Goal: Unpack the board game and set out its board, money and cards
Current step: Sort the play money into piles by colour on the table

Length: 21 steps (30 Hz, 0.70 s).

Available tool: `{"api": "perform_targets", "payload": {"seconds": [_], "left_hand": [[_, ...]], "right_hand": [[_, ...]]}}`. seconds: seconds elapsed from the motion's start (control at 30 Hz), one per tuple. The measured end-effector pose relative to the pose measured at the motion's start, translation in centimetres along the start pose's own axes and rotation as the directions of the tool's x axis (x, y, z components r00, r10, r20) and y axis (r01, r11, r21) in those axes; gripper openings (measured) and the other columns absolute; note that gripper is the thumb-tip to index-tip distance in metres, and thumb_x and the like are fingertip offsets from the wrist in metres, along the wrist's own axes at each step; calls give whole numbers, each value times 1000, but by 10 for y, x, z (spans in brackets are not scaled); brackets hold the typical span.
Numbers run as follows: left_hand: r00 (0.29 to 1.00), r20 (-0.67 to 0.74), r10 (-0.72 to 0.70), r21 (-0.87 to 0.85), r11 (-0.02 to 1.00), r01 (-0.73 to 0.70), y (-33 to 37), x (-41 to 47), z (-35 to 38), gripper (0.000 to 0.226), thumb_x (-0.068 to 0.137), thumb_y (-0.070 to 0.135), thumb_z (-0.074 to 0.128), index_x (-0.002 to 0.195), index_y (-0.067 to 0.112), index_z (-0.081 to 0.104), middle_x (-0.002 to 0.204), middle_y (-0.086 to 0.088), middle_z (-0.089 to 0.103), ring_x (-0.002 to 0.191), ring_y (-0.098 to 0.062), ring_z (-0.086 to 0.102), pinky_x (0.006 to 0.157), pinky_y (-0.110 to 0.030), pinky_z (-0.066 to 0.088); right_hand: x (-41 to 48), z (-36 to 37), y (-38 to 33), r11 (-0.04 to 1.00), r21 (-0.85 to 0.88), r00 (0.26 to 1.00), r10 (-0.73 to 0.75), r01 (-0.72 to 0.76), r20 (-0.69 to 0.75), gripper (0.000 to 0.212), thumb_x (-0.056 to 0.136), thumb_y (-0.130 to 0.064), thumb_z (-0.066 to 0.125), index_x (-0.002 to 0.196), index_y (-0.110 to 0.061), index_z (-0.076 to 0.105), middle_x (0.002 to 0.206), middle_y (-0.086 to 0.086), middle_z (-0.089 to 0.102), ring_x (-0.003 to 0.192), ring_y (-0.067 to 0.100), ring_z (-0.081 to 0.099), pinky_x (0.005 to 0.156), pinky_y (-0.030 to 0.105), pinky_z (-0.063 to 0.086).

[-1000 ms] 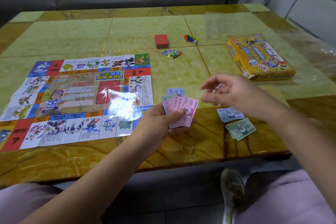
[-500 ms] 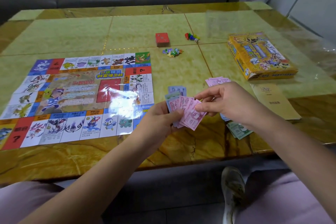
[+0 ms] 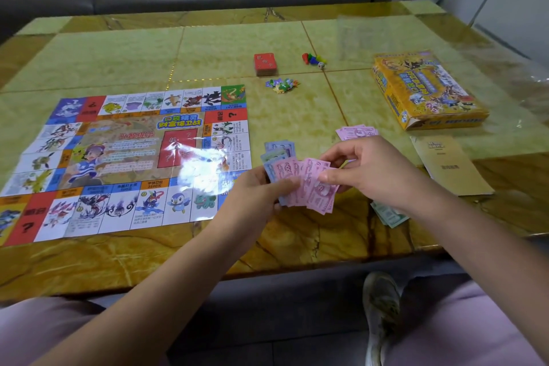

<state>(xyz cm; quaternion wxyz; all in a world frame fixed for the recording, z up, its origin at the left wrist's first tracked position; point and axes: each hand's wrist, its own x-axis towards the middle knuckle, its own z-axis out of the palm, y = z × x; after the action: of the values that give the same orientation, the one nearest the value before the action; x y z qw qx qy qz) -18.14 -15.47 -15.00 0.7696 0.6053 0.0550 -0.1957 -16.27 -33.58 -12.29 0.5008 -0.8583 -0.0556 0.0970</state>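
Brought the right grip back toward the board and onto the fan of notes; a second ago held it lifted clear and farther from the board, half a second ago only just reaching the fan. Holds the fan in the left grip, thumb and fingers clamped on its left end, just off the board's near right corner and above the table. Pinches a pink note at the fan's far end from the board with the right grip, thumb and fingertips closed on it. Keeps the notes' long axes pointing away from the board's right edge and slanting toward the near side, pink in front, blue and green behind. Judging by that, next calls for drawing the pinched note off the fan, away from the board, with the right grip, already on it and nearer to the pink pile lying farther right of the board. Left the green notes right of the board too, partly hidden under the right wrist. Set the card deck just beyond the board's far right corner, and the box well right of the board.
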Motion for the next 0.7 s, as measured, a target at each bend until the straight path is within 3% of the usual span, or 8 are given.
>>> {"api": "perform_targets", "payload": {"seconds": [0.07, 0.13, 0.23, 0.33, 0.47, 0.57, 0.7], "left_hand": [[999, 21, -31, -81, 996, 33, 1, 0, 1, 15, 94, 2, 52, 104, 4, 62, 93, -12, 74, 86, -20, 72, 68, -24, 57], [999, 36, -12, -43, 999, 13, 2, 0, 1, 16, 95, 3, 51, 105, 5, 62, 95, -12, 74, 88, -21, 71, 70, -24, 58], [1000, 7, 27, 32, 999, -27, 2, -2, -1, 18, 90, 5, 58, 107, 5, 64, 96, -11, 74, 89, -22, 72, 73, -27, 58], [997, -55, 49, 80, 996, -45, 4, -3, 0, 14, 83, 6, 66, 96, 9, 67, 92, -10, 75, 88, -23, 72, 79, -34, 58], [992, -95, 78, 93, 993, -69, 7, -5, 1, 13, 75, 3, 72, 84, 12, 68, 83, -6, 75, 80, -20, 73, 71, -28, 60], [994, -84, 75, 92, 993, -68, 7, -6, 2, 13, 75, 6, 72, 86, 10, 68, 82, -6, 75, 78, -18, 73, 67, -24, 59], [998, -68, 6, 26, 1000, -4, 4, -1, 1, 12, 91, 18, 59, 99, 12, 67, 93, -7, 75, 88, -19, 71, 78, -31, 57]], "right_hand": [[0, -3, -1, 1000, 6, 999, 22, -22, 23, 18, 79, -4, 73, 85, -20, 69, 72, -5, 63, 60, 7, 65, 58, 18, 53], [0, -5, -2, 1000, 7, 998, 27, -27, 52, 19, 80, -4, 72, 89, -21, 70, 75, -4, 64, 66, 11, 67, 64, 20, 55], [-3, -5, -4, 1000, 19, 995, 16, -18, 98, 17, 82, -7, 71, 92, -20, 71, 84, -1, 68, 74, 16, 71, 70, 25, 57], [-4, 0, -4, 1000, 28, 996, -4, 1, 88, 17, 83, -8, 70, 87, -24, 69, 83, -2, 70, 71, 13, 70, 68, 26, 56], [-3, 4, -1, 999, 53, 998, -12, 9, 68, 21, 83, -7, 70, 86, -28, 68, 87, 0, 72, 76, 19, 72, 76, 37, 59], [-5, 7, -1, 997, 76, 997, -18, 12, 79, 26, 83, -6, 70, 89, -31, 68, 87, -3, 73, 76, 13, 72, 73, 33, 59], [-3, 7, 0, 998, 69, 999, -5, 3, 35, 25, 83, -3, 70, 88, -28, 68, 79, -4, 72, 68, 9, 71, 67, 28, 57]]}}
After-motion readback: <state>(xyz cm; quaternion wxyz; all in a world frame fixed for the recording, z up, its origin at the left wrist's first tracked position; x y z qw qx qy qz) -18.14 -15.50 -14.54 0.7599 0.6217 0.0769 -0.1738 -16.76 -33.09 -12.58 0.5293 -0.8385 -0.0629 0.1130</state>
